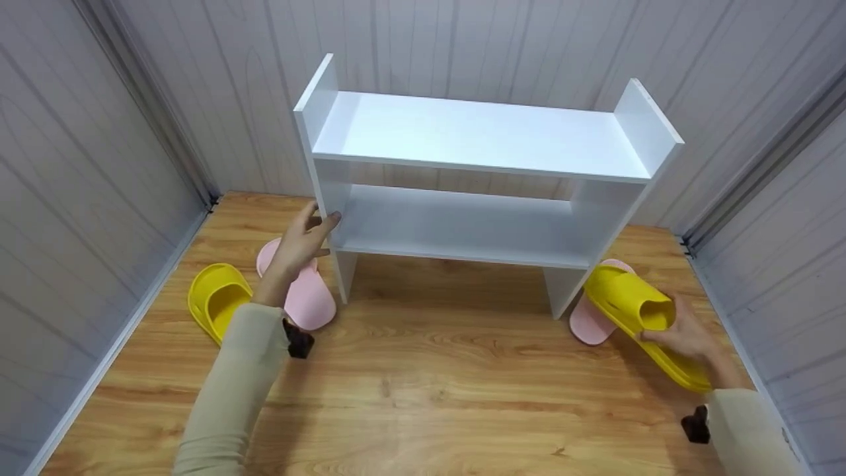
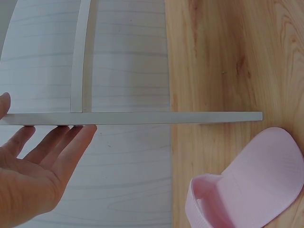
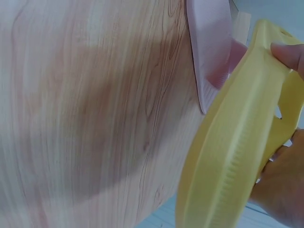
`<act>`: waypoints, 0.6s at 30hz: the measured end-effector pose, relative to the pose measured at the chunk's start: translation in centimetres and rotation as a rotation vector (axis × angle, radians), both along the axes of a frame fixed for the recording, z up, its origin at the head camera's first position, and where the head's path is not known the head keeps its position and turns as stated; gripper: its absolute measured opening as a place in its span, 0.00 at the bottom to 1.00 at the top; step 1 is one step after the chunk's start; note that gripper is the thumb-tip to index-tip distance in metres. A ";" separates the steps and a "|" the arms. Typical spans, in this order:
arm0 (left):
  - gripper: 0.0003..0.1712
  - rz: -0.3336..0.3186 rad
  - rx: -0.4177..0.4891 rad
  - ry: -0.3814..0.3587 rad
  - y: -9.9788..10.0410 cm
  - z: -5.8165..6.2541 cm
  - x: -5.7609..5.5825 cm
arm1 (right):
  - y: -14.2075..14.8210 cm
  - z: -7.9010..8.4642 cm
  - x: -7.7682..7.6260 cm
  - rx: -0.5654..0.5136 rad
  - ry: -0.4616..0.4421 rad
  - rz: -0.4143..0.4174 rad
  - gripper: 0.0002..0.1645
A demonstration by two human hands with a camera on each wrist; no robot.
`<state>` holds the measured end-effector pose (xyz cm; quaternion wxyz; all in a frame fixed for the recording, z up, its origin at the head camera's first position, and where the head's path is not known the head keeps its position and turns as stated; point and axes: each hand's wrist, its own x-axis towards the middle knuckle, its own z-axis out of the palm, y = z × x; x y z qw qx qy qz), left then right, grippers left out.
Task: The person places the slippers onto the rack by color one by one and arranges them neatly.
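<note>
My left hand (image 1: pixel 301 241) is at the left side panel of a white two-tier shelf (image 1: pixel 462 132). In the left wrist view, the fingertips (image 2: pixel 85 133) touch the panel's outer face while the thumb lies across its edge on the inner side. At the right, my right hand (image 1: pixel 687 337) grips a yellow slipper (image 1: pixel 628 297) by its strap, thumb on the near side. The slipper is tilted and raised over a pink slipper (image 1: pixel 589 324), partly covering it. Its sole (image 3: pixel 232 142) faces the right wrist camera.
Another pink slipper (image 1: pixel 309 297) lies left of the shelf, partly behind my left forearm. Further left is a second yellow slipper (image 1: pixel 221 297) on the wooden floor (image 1: pixel 423 383). Pale panelled walls (image 1: pixel 59 198) close in the left, back and right sides.
</note>
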<state>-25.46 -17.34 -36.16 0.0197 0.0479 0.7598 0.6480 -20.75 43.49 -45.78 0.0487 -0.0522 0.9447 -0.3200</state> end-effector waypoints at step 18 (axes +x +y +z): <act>0.34 0.002 -0.028 0.005 -0.3 -1.1 -0.7 | 0.9 2.1 1.4 0.062 -0.083 0.174 0.55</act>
